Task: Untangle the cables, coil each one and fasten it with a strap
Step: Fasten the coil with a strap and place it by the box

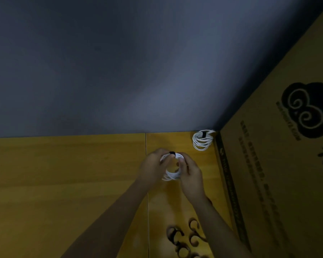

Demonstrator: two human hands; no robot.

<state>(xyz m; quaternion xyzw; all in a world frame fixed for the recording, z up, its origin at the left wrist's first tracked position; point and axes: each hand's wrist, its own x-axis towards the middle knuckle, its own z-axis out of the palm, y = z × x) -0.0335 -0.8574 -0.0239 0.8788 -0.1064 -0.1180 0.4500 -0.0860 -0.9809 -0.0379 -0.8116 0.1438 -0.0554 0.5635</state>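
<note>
The person holds a coiled white cable (171, 167) with both hands above the wooden surface (67, 183), near its far edge and a little to the right of the seam that divides the surface into two boards. The left hand (153, 166) grips the left side of the coil, and its fingers are curled around the strands up to the top. The right hand (189, 174) grips the right side of the same coil, with the thumb and the fingers pinching the strands. A black strap (172, 152) sits on the top of the coil, between the fingertips of the two hands; it is not possible to tell if it is already closed. The lower part of the coil hangs free between the two wrists, and the loops there are slightly spread. A second white cable (202, 140) lies in the far right corner of the surface, already coiled and fastened with a black strap on its upper part; it is just beside the cardboard box (280, 164) that stands along the right edge. The box carries a dark printed logo with spiral shapes and some lines of text that are too blurred to read. Near the near edge, between the two forearms, several dark curled straps (183, 239) lie loose on the surface. A grey wall (119, 62) rises behind the far edge. The light is dim.
</note>
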